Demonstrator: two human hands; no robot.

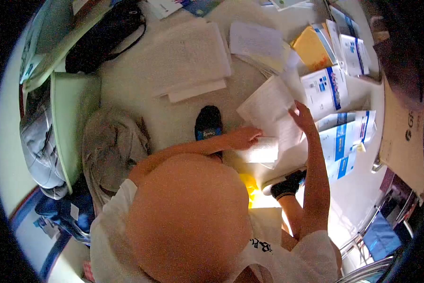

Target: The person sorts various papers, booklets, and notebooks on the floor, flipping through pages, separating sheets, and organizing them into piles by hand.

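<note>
A few printed sheets of paper (pixel 267 104) lie between my two hands, partly overlapping. My right hand (pixel 303 118) is at their right edge, with thumb and forefinger around the border of a sheet. From the left, my left hand (pixel 245 137) reaches in with curled fingertips at the near left side of the papers. Just below its fingers is a smaller, brightly lit sheet (pixel 262 150). How far my left fingers wrap around the paper is partly hidden.
Stacks of written sheets (pixel 188 56) and more papers (pixel 256 40) lie beyond. Blue-and-white packets (pixel 322 89) and a yellow envelope (pixel 312 47) sit at right. A cardboard box (pixel 403 137), black bag (pixel 106 35), grey cloth (pixel 110 146) and dark shoe (pixel 208 121) surround me.
</note>
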